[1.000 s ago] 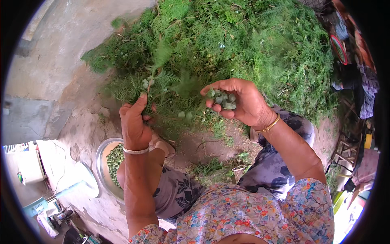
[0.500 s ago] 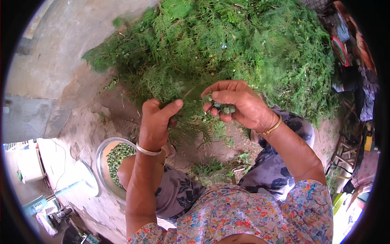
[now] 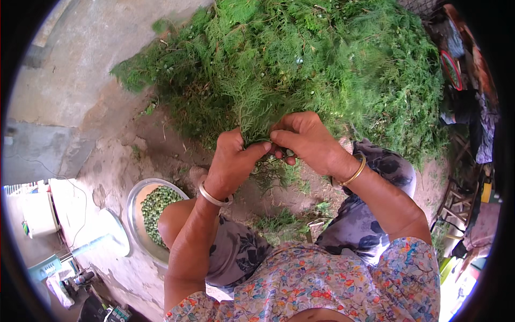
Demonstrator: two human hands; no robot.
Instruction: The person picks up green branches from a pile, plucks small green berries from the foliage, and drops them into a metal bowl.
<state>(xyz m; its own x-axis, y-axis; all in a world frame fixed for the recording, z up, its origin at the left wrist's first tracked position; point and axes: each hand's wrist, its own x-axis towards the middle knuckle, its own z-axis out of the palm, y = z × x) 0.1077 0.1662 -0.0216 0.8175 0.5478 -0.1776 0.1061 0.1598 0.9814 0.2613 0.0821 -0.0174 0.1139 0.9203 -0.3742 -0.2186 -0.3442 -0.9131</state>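
Observation:
A feathery green conifer sprig (image 3: 245,107) rises from my left hand (image 3: 232,163), whose fingers are closed round its stem. Close against it, my right hand (image 3: 314,144) pinches at the sprig with thumb and forefinger. Small green cones (image 3: 288,153) are tucked under the curled fingers of that hand; how many is hidden. Just beyond both hands lies a large heap of cut conifer branches (image 3: 343,70), with pale cones among the leaves. By my left knee stands a metal basin (image 3: 132,206) with many green cones (image 3: 156,209) in it.
A concrete wall and ledge (image 3: 70,86) border the left. Far left are a white container (image 3: 40,214) and a pale round-based stand (image 3: 115,236). Hanging cloths (image 3: 485,123) and a wooden rack (image 3: 458,206) line the right. Loose green bits (image 3: 284,220) lie on the ground between my legs.
My left hand has moved right with the sprig, up to my right hand. The right hand's thumb and forefinger have closed at the sprig, and the cones in its palm show less.

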